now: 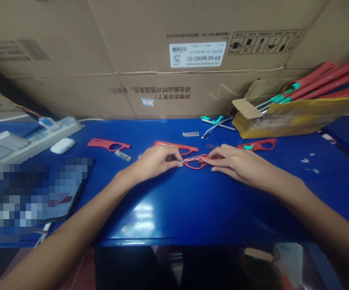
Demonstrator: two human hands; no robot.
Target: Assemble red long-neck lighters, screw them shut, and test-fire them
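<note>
Red plastic shell [196, 167] lies on the counter [189, 209] between both hands. Left hand [162, 158] pinches white wire [194, 158]; right hand [234, 162] touches shell, its pinch unclear. Best done with light fingers, wire unkinked.

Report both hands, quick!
Left hand: closed, pinching at left end of white wires.
Right hand: fingertips at red casing; exact grip can't be told.

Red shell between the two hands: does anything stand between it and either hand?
Only thin wires might: the left hand and right hand have fingertips at the red shell. White wires run across it toward the left fingertips; whether wire lies under them is too small to tell. Another red piece lies beyond, not between.
</note>
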